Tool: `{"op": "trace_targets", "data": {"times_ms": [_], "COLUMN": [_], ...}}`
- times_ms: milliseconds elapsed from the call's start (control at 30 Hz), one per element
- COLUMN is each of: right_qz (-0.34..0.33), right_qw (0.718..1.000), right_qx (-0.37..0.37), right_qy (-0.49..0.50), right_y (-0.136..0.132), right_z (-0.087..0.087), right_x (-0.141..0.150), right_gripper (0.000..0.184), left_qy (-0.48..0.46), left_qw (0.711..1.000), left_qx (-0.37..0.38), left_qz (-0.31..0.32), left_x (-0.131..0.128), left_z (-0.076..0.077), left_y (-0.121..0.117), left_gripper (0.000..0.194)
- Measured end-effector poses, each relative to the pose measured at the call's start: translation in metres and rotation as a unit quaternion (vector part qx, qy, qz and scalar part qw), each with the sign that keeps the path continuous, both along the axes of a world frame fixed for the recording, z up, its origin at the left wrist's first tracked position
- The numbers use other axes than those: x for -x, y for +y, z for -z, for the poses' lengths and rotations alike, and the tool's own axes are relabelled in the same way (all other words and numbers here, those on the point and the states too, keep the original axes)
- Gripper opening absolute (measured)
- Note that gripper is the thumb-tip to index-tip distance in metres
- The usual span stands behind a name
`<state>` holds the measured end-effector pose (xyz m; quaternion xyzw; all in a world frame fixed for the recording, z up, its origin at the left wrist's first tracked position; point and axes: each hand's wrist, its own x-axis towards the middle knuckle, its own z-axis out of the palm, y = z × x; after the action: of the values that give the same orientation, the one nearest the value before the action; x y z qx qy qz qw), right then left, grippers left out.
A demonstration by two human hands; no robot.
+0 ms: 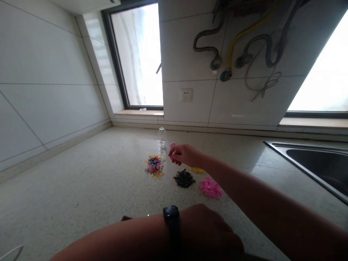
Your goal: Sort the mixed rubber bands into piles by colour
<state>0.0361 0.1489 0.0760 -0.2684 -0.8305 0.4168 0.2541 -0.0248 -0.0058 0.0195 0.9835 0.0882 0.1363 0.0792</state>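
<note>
My right hand [181,154] reaches over the counter with thumb and fingers pinched together; whatever is between the fingertips is too small to make out. Bright pink pieces [172,145] show just behind the fingers, partly hidden. To its left lies a mixed-colour pile of small rubber bands [154,166]. Below it is a black pile [184,178], with a pink pile [211,188] to the right. A yellow pile [196,169] is partly covered by the wrist. My left hand [214,226], below a black watch [171,212], lies near the front, back up, its fingers mostly hidden.
A clear plastic bottle [162,137] stands behind the piles on the speckled counter [103,188]. At the right is a steel-rimmed sink [277,146]. A wall socket [186,95], hoses [236,34] and windows are on the back wall. A white cable [13,250] shows at lower left.
</note>
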Motion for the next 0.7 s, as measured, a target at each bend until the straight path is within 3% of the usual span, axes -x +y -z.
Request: {"op": "trace_targets", "data": {"times_ms": [133,267,567,700], "right_qz": [0.006,0.031,0.041,0.057], "right_qw": [0.995,0.988,0.982,0.971], "right_qx": [-0.067,-0.090,-0.110,-0.157], "right_qy": [-0.079,-0.118,-0.149,-0.168], "right_y": [0.019,0.030,0.032,0.031], "right_z": [0.004,0.010,0.013,0.016], "right_x": [0.034,0.052,0.059,0.062], "right_gripper": [0.007,0.006,0.014,0.015], "left_qy": [0.023,0.045,0.096,0.103], "left_qw": [1.000,0.999,0.995,0.994], "left_qx": [0.001,0.012,0.039,0.035], "left_qz": [0.003,0.006,-0.002,0.000], "left_x": [0.000,-0.001,-0.004,-0.005], "left_z": [-0.002,-0.002,-0.019,-0.023], "left_y": [0.001,0.001,0.000,0.000], "left_gripper": [0.033,0.034,0.037,0.037]}}
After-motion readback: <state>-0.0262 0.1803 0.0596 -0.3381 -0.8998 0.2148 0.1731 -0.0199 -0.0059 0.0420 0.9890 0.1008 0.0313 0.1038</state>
